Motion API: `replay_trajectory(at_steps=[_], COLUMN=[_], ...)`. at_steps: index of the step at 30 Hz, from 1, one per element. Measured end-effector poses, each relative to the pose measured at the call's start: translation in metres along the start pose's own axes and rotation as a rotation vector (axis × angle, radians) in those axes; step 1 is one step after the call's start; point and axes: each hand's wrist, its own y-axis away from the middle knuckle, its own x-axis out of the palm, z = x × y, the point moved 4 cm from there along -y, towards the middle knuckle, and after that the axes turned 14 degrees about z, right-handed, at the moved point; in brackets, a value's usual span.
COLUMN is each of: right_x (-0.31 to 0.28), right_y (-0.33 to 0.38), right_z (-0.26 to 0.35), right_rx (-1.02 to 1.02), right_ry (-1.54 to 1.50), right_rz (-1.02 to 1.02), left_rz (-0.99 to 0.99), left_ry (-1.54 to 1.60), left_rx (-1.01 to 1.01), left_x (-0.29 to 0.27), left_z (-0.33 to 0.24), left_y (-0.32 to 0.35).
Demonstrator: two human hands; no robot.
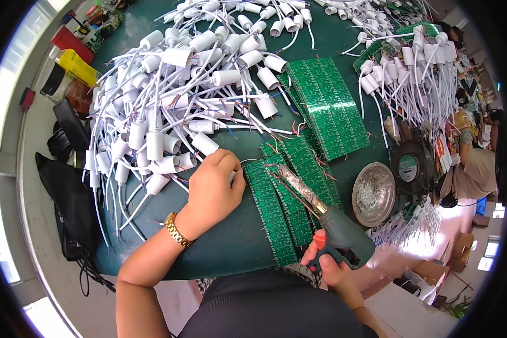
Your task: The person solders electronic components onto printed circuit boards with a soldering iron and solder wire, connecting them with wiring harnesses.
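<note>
My right hand (331, 269) is wrapped round the dark green handle of a soldering gun (343, 234) with an orange-red trigger. Its long, crusted barrel points up and left, and the bent tip is over the upper end of a green circuit board panel (271, 211). My left hand (215, 183), with a gold watch at the wrist, is closed in a pinch just left of that tip. From its fingertips a thin pale wire (250, 160) reaches to the panel's edge. Several narrow panels lie side by side under the gun, some with red wires at their upper ends.
A big heap of white lamp holders with cables (174, 101) fills the table's left and far side. Stacked circuit panels (328, 107) lie beyond the gun. At right are a metal bowl (373, 194), a round black object (411, 167) and another lamp-holder bundle (417, 67).
</note>
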Motion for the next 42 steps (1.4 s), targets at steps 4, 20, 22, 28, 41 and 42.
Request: replay_trajectory(at_steps=[4, 20, 22, 28, 41, 42], right_x=[-0.001, -0.004, 0.001, -0.003, 0.003, 0.003], right_y=[0.006, 0.014, 0.011, 0.012, -0.012, -0.015], right_z=[0.001, 0.013, 0.019, 0.014, 0.001, 0.001], right_rx=[-0.025, -0.091, -0.011, 0.039, 0.086, 0.088], right_ry=[0.032, 0.095, 0.099, 0.105, -0.125, -0.129], right_rz=[0.000, 0.016, 0.048, 0.050, 0.048, 0.048], left_rz=[0.020, 0.051, -0.249, -0.188, 0.134, 0.118], left_ry=[-0.119, -0.431, -0.252, 0.907, -0.267, -0.307], left_rx=[0.071, 0.324, 0.374, 0.172, 0.423, 0.424], left_x=[-0.007, -0.134, -0.151, -0.140, -0.001, -0.002], left_z=[-0.002, 0.036, 0.015, -0.075, -0.020, -0.018], left_y=[0.004, 0.010, 0.024, 0.064, 0.046, 0.045])
